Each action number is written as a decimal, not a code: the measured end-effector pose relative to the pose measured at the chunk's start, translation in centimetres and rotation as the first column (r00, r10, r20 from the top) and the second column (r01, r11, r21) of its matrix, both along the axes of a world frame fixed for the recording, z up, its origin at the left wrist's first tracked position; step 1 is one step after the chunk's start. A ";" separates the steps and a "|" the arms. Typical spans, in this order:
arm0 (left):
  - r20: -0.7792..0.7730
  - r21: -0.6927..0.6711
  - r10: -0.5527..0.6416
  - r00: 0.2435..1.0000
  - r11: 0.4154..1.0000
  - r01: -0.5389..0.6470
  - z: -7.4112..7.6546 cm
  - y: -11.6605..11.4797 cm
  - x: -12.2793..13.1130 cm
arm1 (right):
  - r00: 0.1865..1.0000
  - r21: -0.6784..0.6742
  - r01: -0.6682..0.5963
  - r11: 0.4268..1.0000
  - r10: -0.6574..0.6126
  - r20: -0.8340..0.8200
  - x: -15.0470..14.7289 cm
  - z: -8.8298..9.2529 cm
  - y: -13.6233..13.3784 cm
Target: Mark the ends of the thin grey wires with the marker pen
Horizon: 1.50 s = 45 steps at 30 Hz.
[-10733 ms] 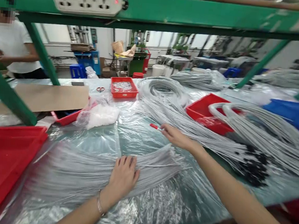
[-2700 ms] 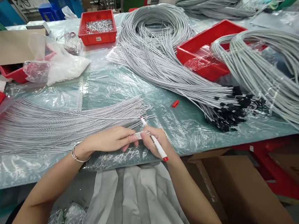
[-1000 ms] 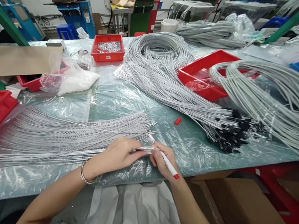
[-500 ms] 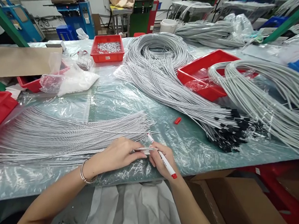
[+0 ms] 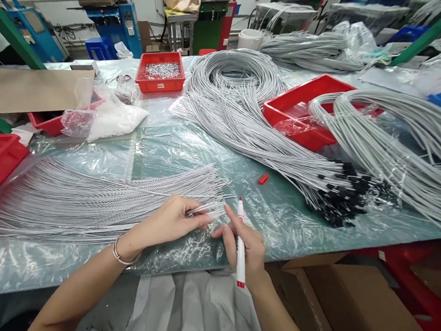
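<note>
My left hand (image 5: 177,218) is closed in a pinch around a few thin grey-white wires (image 5: 213,208), their ends poking out to the right past the fingertips. A red-and-white marker pen (image 5: 240,257) lies in my right hand (image 5: 250,240), its uncapped red tip pointing away from me. The right index finger reaches toward the wire ends; whether it touches them I cannot tell. A wide, loose bundle of the same wires (image 5: 105,196) is spread on the table just beyond and left of my left hand. The red pen cap (image 5: 263,179) lies apart on the plastic sheet.
Green plastic sheeting (image 5: 160,150) covers the table. Farther back lie a coiled wire bundle (image 5: 235,79) with black connectors (image 5: 345,192), a red tray (image 5: 160,84) of small metal parts, another red tray (image 5: 307,98), a thick wire coil (image 5: 400,145) and a white bag (image 5: 116,120).
My right hand has drawn back from the wires to the right, and the pen has swung more upright. My left hand still pinches wires, their ends now more exposed.
</note>
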<state>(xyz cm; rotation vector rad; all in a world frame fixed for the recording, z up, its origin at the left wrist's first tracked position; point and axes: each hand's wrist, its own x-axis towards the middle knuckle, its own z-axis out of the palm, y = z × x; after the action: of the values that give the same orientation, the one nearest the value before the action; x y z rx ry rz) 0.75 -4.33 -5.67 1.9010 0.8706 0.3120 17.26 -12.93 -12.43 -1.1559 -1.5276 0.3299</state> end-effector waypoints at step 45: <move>-0.008 0.092 -0.056 0.998 0.994 0.056 1.4 -0.5 -0.1 | 0.999 -0.017 0.012 1.000 -0.013 -0.037 -0.1 0.6 0.1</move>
<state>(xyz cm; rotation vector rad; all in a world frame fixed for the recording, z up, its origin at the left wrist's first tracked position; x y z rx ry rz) 0.60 -4.85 -4.26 2.0087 0.8171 0.3180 17.19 -12.80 -11.86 -1.1661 -1.4871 0.3549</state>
